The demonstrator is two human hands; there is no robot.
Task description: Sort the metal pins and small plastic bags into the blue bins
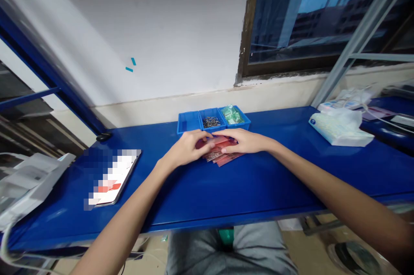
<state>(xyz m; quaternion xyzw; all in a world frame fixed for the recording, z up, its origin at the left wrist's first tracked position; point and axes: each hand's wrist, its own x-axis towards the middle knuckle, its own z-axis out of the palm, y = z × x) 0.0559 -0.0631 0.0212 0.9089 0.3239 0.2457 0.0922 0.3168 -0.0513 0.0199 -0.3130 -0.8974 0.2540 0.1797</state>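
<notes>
A loose pile of small red see-through plastic bags (223,160) lies on the blue table in front of the bins. My left hand (190,147) curls over the left side of the pile, thumb and fingers closed on the bags. From the right, my right hand (249,141) holds the other side, its thumb lying on top of the bags. Just behind my hands stands a row of blue bins: the left bin (189,119) shows a bare bottom, the middle one holds small metal pieces (211,122), and the right one holds green plastic bags (233,115).
On the left of the blue table (258,188) lies a flat tablet-like object (119,175), partly pixelated, with a white device (35,184) and cable beyond. A tissue pack (343,128) sits at the right. Behind are a wall, a window and metal frame posts (349,46).
</notes>
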